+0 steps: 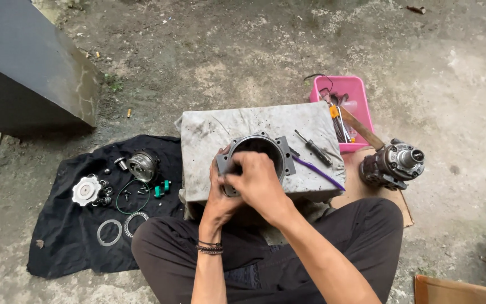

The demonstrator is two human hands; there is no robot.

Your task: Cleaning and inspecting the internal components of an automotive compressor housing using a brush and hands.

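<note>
Nearest the camera, the left hand (219, 188) and the right hand (259, 181) meet at the seven-o'clock corner of a grey metal housing (260, 153) that sits on the cloth-draped surface (209, 135). The left fingers curl shut around the housing's near-left flange; the right fingers are bent down over the same rim, though whether they pinch anything small I cannot tell. The housing's round bore faces up, so its axis stands upright, and the open bore lies toward one o'clock from the fingers. Beyond it, at two o'clock, lie a black-handled screwdriver (314, 149) and a purple strip (317, 171); farther out stands a pink tray (361, 101).
</note>
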